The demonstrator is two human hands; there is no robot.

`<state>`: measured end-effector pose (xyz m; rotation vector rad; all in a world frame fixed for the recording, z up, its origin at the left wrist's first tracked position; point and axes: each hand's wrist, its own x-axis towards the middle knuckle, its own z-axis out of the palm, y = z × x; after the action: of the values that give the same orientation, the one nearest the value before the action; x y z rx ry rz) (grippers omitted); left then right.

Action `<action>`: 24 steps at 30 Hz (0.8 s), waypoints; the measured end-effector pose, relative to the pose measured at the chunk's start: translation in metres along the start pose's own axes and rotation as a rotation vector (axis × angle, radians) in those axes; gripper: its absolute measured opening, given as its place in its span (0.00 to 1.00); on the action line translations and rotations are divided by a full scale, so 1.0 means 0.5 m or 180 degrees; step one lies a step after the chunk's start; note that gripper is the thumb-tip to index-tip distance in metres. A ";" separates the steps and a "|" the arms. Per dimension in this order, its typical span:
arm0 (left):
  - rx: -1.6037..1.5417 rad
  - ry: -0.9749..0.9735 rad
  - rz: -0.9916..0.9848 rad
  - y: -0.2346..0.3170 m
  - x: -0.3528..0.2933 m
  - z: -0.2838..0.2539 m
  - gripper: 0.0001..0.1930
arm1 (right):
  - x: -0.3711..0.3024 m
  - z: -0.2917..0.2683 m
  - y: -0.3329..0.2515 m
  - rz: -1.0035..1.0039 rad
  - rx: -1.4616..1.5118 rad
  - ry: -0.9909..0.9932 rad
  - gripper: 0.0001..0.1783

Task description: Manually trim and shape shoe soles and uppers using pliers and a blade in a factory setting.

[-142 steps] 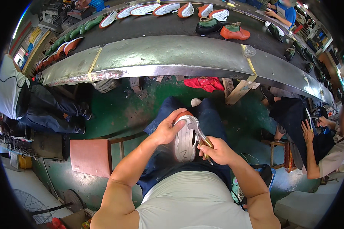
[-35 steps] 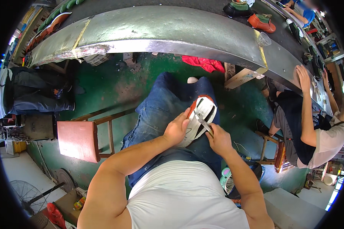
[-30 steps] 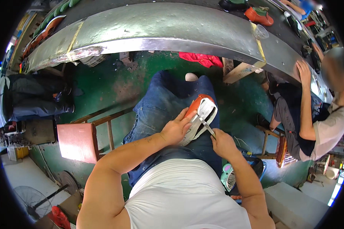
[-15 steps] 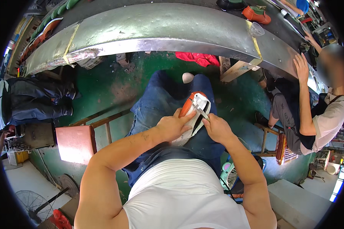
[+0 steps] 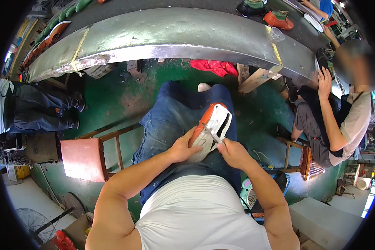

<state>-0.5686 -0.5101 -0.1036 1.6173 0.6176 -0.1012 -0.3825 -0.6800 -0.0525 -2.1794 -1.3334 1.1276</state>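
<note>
An orange shoe upper (image 5: 206,116) rests across my lap, its white underside facing up with a dark gap along the right side. My left hand (image 5: 182,147) is wrapped around the shoe's left edge, steadying it against my thighs. In my right hand (image 5: 234,153) is a pair of metal pincers (image 5: 213,135), gripped by the handles. Their head lies over the white underside near the middle of the shoe, pointing up and left. Whether the jaws pinch any material is too small to tell.
Ahead runs a metal-edged bench (image 5: 154,35), with another orange shoe (image 5: 278,20) on it at right. A pinkish stool (image 5: 83,159) stands to my left. At right sits a co-worker (image 5: 350,112). A small fan (image 5: 248,193) is by my right side.
The pincers' head has moved down the shoe, from near the toe end towards its middle. My left hand has slid slightly down and left along the edge.
</note>
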 end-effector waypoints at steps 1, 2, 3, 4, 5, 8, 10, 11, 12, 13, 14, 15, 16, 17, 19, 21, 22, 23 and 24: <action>-0.0002 0.0003 0.0009 0.008 -0.005 -0.002 0.46 | -0.009 0.007 0.004 -0.0002 -0.0008 0.0005 0.22; 0.0047 -0.0162 -0.0133 0.019 -0.011 -0.006 0.50 | -0.017 0.016 0.010 -0.0050 0.0191 0.0234 0.22; 0.0096 -0.0329 -0.0276 0.026 -0.012 -0.009 0.54 | -0.024 0.023 0.013 -0.0097 0.0390 0.0463 0.22; 0.0093 -0.0332 -0.0277 0.022 -0.011 -0.007 0.54 | -0.032 0.028 0.009 -0.0093 0.0389 0.0461 0.22; 0.0091 -0.0353 -0.0225 0.015 -0.009 -0.005 0.55 | -0.038 0.034 -0.001 -0.0258 0.0405 0.0781 0.23; 0.0432 -0.0363 -0.0240 0.030 0.000 -0.007 0.56 | -0.021 0.030 -0.001 -0.0203 0.0003 0.0716 0.23; 0.0777 -0.0289 -0.0284 0.066 0.003 -0.025 0.55 | -0.009 0.014 0.003 -0.0031 -0.0432 0.0330 0.23; 0.1083 -0.0147 -0.0275 0.097 -0.009 -0.037 0.53 | -0.020 0.006 0.008 0.0038 0.0252 0.0374 0.22; 0.1385 -0.0001 -0.0264 0.128 -0.021 -0.052 0.51 | -0.032 0.001 0.015 0.0100 0.0935 0.0414 0.22; 0.1445 0.0224 -0.0027 0.160 -0.029 -0.069 0.47 | -0.043 0.004 0.030 0.0109 0.0924 0.0441 0.22; 0.1415 0.0387 0.0410 0.177 -0.035 -0.092 0.45 | -0.051 0.017 0.050 0.0137 0.1303 0.0759 0.21; 0.1379 0.0550 0.0844 0.197 -0.035 -0.111 0.43 | -0.061 0.030 0.069 0.0164 0.1681 0.1078 0.21; 0.1115 0.0602 0.1047 0.227 -0.037 -0.123 0.42 | -0.067 0.038 0.077 0.0288 0.2022 0.1185 0.18; 0.0852 0.0638 0.1244 0.258 -0.038 -0.131 0.42 | -0.072 0.041 0.084 0.0286 0.2023 0.1191 0.18; 0.0138 0.0593 0.1419 0.302 -0.035 -0.132 0.43 | -0.080 0.044 0.095 0.0429 0.2531 0.1279 0.15; -0.0757 0.0480 0.1854 0.313 -0.010 -0.115 0.39 | -0.092 0.042 0.106 0.0407 0.2609 0.1053 0.15; -0.0835 0.0524 0.1906 0.313 0.011 -0.106 0.34 | -0.100 0.033 0.098 0.0403 0.2619 0.0922 0.16; -0.0923 0.0556 0.1959 0.312 0.034 -0.097 0.30 | -0.105 0.030 0.093 0.0411 0.2626 0.0801 0.17; -0.0603 0.0703 0.1784 0.315 0.057 -0.094 0.22 | -0.107 0.032 0.093 0.0414 0.2630 0.0811 0.17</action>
<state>-0.4881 -0.4588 0.0332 1.5707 0.3084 0.5388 -0.3808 -0.7507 -0.0684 -1.7080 -0.4771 1.1244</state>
